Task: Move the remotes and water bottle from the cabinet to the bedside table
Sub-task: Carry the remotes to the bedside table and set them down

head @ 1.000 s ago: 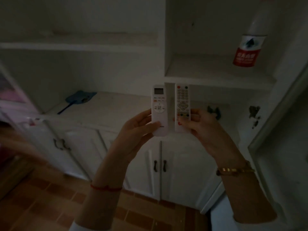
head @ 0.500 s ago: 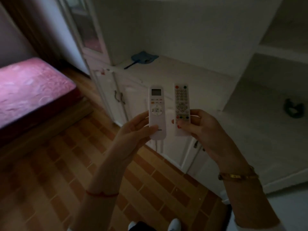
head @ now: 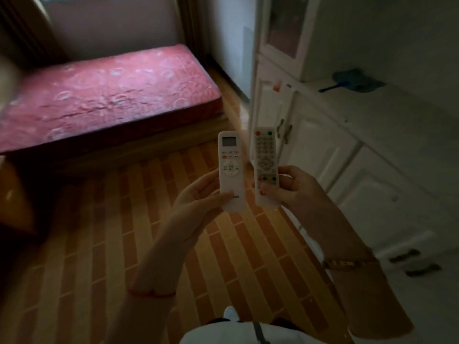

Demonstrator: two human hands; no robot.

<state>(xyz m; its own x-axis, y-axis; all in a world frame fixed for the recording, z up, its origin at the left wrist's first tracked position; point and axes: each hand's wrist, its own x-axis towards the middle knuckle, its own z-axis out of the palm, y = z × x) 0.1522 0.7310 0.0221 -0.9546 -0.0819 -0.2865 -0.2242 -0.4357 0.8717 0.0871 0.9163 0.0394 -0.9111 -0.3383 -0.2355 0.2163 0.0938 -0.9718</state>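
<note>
My left hand (head: 198,197) grips the lower end of a white remote with a small screen (head: 230,165), held upright at the middle of the view. Beside it, my right hand (head: 295,187) holds a second white remote with many coloured buttons (head: 266,160), also upright. The two remotes stand side by side, a small gap between them. The white cabinet (head: 372,135) runs along the right side, its counter behind my right hand. The water bottle is out of view, and I cannot tell which piece, if any, is the bedside table.
A bed with a pink mattress (head: 106,95) fills the upper left, on a wooden frame. Brick-patterned flooring (head: 111,232) stretches between bed and cabinet. A blue brush (head: 355,81) lies on the cabinet counter. A dark wooden piece (head: 15,202) stands at the far left edge.
The view has swung left, away from the cabinet shelves and bottle, toward the bed. Both hands keep the remotes upright in the same grip.
</note>
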